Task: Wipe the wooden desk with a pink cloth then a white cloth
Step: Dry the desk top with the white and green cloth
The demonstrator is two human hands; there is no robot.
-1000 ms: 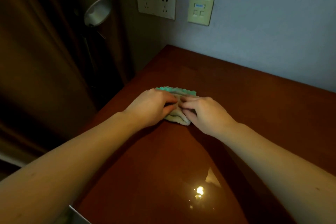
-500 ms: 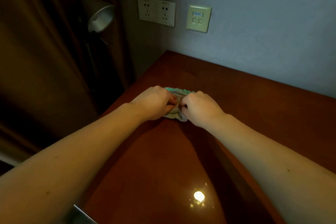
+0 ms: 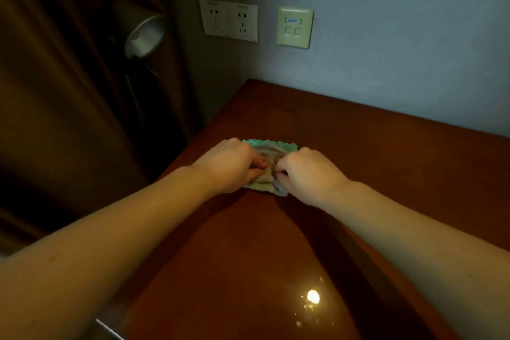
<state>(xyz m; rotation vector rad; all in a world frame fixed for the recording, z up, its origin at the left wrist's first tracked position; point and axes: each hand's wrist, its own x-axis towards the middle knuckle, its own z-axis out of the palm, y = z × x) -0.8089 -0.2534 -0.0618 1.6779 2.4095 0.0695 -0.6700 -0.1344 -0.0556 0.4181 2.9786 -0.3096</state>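
A small pale cloth [image 3: 269, 150] with a green scalloped edge lies bunched on the glossy reddish-brown wooden desk [image 3: 372, 163], near its left edge. My left hand [image 3: 230, 164] grips the cloth's left side with curled fingers. My right hand [image 3: 306, 172] pinches its right side, fingers curled in. The two hands almost meet over the middle of the cloth and hide most of it. In this dim light the cloth looks beige rather than clearly pink or white.
The desk's left edge [image 3: 193, 143] drops off beside a dark curtain [image 3: 60, 91]. A lamp head [image 3: 143, 36] hangs at the left. Wall sockets [image 3: 229, 21] and a data plate [image 3: 294, 27] sit above the desk's far corner. A light reflection [image 3: 313, 297] shines near me.
Both hands went from flatter fingers on the cloth to curled fingers gripping it, bunching it smaller. The hands drew closer together.
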